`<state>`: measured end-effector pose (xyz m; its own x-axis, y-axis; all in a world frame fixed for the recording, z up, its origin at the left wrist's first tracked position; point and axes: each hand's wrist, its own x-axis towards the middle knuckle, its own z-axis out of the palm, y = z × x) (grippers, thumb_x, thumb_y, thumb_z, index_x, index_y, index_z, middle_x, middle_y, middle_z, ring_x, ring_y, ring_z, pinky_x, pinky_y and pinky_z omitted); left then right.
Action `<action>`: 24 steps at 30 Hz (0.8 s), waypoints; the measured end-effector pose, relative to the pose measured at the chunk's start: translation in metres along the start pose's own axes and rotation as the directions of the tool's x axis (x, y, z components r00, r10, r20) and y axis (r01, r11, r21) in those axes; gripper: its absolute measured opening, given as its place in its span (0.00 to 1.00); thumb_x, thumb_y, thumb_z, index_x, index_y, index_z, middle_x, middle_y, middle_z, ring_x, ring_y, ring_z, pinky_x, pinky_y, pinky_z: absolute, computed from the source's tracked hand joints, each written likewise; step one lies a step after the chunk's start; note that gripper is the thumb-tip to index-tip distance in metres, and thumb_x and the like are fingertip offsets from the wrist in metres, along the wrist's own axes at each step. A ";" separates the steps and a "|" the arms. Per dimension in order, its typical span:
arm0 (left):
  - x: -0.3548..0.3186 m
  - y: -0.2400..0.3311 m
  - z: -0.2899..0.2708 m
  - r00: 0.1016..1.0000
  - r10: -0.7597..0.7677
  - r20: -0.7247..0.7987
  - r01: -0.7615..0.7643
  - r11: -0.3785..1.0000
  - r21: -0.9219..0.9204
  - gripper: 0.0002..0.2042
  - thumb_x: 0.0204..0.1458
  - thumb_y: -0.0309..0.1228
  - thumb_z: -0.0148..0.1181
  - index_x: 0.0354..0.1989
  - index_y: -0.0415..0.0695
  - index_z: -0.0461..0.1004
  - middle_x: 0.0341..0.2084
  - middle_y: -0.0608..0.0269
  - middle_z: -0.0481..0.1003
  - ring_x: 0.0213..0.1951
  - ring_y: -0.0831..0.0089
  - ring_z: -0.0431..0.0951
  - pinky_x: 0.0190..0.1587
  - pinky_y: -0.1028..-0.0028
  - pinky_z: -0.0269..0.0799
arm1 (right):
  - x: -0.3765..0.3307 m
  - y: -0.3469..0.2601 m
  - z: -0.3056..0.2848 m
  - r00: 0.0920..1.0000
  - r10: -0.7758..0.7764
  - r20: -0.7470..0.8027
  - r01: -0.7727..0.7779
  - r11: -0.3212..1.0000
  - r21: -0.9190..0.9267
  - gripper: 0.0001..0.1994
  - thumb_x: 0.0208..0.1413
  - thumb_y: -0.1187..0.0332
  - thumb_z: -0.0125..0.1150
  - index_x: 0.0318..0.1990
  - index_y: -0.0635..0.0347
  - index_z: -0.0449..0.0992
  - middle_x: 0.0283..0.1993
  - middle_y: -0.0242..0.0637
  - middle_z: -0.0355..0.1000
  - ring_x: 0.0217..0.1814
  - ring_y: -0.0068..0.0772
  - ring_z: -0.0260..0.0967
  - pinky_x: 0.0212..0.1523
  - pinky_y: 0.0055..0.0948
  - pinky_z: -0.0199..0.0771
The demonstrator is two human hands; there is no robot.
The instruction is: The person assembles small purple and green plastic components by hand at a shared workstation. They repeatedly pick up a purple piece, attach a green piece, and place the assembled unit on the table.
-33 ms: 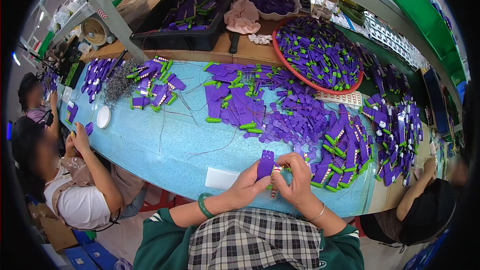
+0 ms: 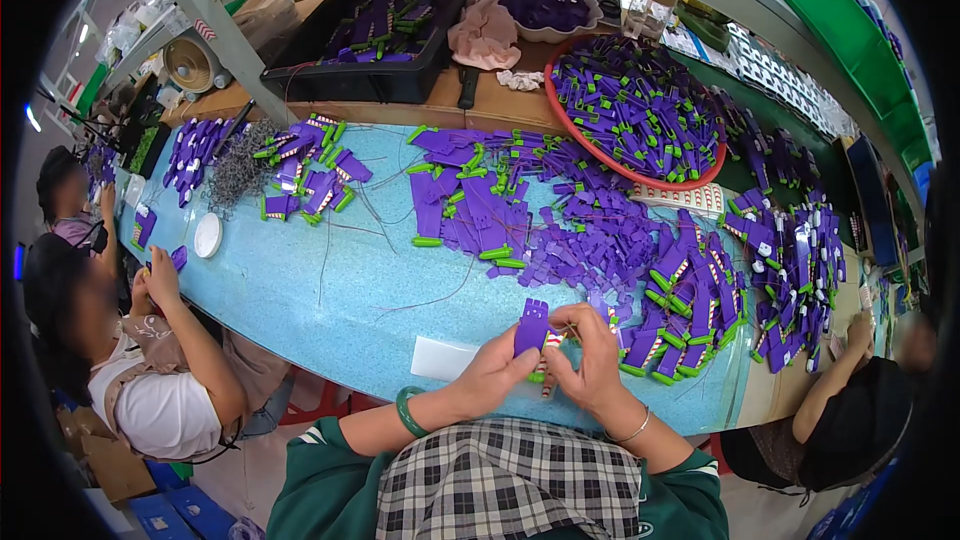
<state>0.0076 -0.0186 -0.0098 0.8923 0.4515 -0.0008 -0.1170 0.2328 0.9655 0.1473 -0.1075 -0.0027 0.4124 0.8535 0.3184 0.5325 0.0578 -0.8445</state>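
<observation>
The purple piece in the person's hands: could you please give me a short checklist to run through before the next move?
1. Purple piece held by the left hand: ok.
2. Right hand meets it from the other side: ok.
3. Green part seated on the piece: cannot tell, the fingers hide it.
4. More purple and green parts within reach, pile just right of the hands: ok.
5. Bare blue table left of the hands for setting down: ok.
6. Neighbour's hand clear of the piece: ok.

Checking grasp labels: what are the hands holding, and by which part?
Both hands, left hand and right hand, pinch one flat purple plastic piece by its lower end; its notched top stands free.
</observation>
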 end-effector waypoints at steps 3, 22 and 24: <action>0.003 -0.008 -0.013 0.928 -0.240 0.286 0.369 0.706 -0.605 0.14 0.63 0.38 0.38 0.40 0.41 0.66 0.30 0.61 0.70 0.28 0.72 0.73 0.28 0.73 0.69 | 0.003 -0.002 0.003 0.973 0.146 0.178 -0.173 0.975 0.142 0.26 0.40 0.62 0.69 0.47 0.62 0.68 0.44 0.44 0.69 0.43 0.38 0.70 0.39 0.31 0.71; 0.021 0.041 -0.030 0.643 0.671 0.370 -0.646 0.214 0.733 0.13 0.37 0.25 0.65 0.32 0.43 0.68 0.36 0.55 0.73 0.36 0.57 0.76 0.33 0.66 0.74 | 0.012 0.000 -0.016 0.859 0.256 0.444 -0.512 0.469 0.720 0.15 0.56 0.66 0.55 0.47 0.66 0.73 0.47 0.38 0.72 0.52 0.27 0.66 0.54 0.28 0.64; 0.021 0.044 -0.031 0.548 0.667 0.505 -0.654 -0.035 0.756 0.14 0.34 0.25 0.65 0.31 0.44 0.69 0.38 0.56 0.72 0.38 0.57 0.75 0.34 0.64 0.74 | 0.014 -0.005 -0.014 0.846 0.287 0.450 -0.534 0.429 0.729 0.09 0.55 0.70 0.57 0.40 0.65 0.74 0.40 0.32 0.72 0.44 0.20 0.67 0.47 0.24 0.66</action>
<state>0.0077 0.0282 0.0243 0.6312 -0.0320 0.7749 -0.2494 -0.9545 0.1637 0.1604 -0.1034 0.0120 0.1689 0.9714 -0.1669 -0.5307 -0.0531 -0.8459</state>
